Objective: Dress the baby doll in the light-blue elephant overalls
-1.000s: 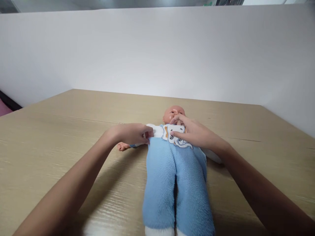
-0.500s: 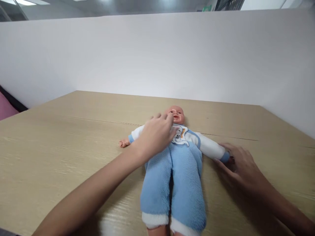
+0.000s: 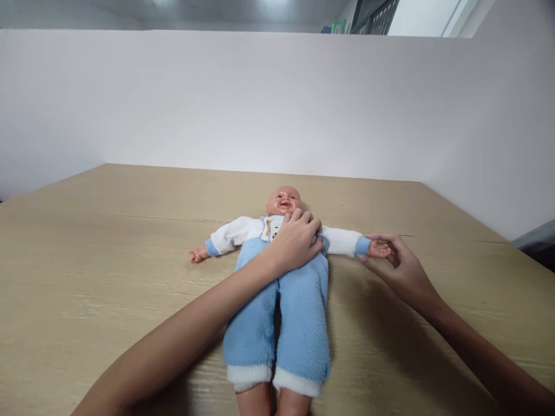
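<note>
A baby doll (image 3: pixel 301 306) in a fuzzy blue and white outfit lies face up, its head away from me and its arms spread. My left hand (image 3: pixel 299 240) lies across the doll's chest, its fingers curled over the clothing by the shoulder on the right; what the fingertips pinch is partly hidden. Out to the right, my right hand (image 3: pixel 396 266) has thumb and fingers around the blue sleeve cuff (image 3: pixel 362 246), close to the doll's small hand (image 3: pixel 380 249). The white sleeve (image 3: pixel 341 241) stretches straight between my two hands.
The doll lies on a wide wood-grain table (image 3: pixel 130 254) with a thin seam running across it. A white partition (image 3: pixel 260 104) stands behind the table. A dark grey object (image 3: pixel 537 242) shows past the right edge.
My left hand has come down onto the doll's chest and shoulder. The right hand has raised the sleeve outward, and its fingers are now around the cuff. The view has turned slightly right.
</note>
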`<control>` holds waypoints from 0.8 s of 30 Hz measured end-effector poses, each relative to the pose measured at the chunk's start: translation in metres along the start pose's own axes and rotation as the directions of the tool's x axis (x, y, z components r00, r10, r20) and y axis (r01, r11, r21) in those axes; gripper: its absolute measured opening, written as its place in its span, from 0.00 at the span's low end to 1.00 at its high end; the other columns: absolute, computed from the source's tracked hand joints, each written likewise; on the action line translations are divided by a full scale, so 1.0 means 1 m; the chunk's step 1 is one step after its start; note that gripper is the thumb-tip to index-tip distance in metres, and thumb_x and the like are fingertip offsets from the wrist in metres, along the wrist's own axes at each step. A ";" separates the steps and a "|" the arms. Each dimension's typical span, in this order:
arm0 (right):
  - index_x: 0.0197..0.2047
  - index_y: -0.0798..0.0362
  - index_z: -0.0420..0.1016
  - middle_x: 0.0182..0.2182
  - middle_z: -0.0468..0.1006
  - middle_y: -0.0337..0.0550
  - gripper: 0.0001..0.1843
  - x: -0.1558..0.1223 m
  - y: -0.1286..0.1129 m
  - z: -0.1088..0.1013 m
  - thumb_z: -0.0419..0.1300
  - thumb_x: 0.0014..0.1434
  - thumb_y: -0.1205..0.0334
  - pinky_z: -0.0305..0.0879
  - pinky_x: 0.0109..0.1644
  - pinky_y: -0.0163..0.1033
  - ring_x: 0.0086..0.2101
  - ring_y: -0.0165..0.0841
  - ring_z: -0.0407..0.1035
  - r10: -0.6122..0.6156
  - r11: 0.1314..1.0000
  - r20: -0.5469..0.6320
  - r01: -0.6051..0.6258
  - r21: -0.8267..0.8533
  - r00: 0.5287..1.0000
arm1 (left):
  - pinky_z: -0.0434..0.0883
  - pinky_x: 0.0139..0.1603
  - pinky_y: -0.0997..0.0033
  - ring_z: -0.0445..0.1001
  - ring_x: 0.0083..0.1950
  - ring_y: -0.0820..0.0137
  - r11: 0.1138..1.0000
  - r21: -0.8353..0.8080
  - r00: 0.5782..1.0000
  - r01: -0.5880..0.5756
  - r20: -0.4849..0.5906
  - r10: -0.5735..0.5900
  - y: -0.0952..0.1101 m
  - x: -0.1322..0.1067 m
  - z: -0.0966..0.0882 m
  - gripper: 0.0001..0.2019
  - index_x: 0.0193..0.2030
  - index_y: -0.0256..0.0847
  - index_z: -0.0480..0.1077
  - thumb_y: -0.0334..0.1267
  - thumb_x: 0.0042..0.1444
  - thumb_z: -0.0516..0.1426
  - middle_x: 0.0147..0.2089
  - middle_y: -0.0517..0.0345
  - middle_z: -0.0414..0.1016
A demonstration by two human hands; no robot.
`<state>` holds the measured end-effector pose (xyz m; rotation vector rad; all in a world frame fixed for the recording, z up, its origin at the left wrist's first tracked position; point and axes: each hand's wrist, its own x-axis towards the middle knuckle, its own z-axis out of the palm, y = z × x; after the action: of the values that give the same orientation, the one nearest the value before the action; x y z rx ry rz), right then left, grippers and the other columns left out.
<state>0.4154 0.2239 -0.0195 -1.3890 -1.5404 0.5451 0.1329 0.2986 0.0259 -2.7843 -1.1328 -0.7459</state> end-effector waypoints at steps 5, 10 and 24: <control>0.60 0.46 0.77 0.61 0.80 0.50 0.29 0.035 -0.012 0.046 0.76 0.59 0.47 0.72 0.68 0.56 0.58 0.47 0.77 -0.049 0.962 -0.059 0.063 0.265 0.997 | 0.70 0.56 0.58 0.73 0.51 0.60 0.948 -0.284 0.986 -0.145 -0.124 0.113 0.000 -0.004 -0.007 0.06 0.51 0.42 0.70 0.35 0.71 0.54 0.49 0.52 0.79; 0.48 0.46 0.80 0.44 0.78 0.44 0.11 0.041 -0.022 0.095 0.69 0.63 0.59 0.72 0.60 0.54 0.49 0.44 0.74 -0.318 0.937 -0.133 0.333 0.109 0.939 | 0.69 0.53 0.58 0.73 0.49 0.59 0.909 -0.321 0.950 -0.266 -0.246 0.191 -0.001 -0.010 -0.008 0.08 0.52 0.43 0.69 0.33 0.68 0.55 0.49 0.50 0.79; 0.38 0.48 0.80 0.43 0.74 0.46 0.19 0.013 -0.037 0.107 0.57 0.77 0.48 0.67 0.58 0.49 0.48 0.42 0.71 -0.264 0.929 -0.032 0.263 0.259 0.964 | 0.61 0.36 0.66 0.71 0.34 0.67 0.790 -0.511 0.908 0.339 -0.040 -0.417 -0.021 0.005 -0.003 0.07 0.33 0.45 0.66 0.41 0.60 0.60 0.31 0.64 0.72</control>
<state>0.3060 0.2544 -0.0316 -0.9631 -1.5640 0.5601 0.1207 0.3162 0.0281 -2.8195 -1.7097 -1.4535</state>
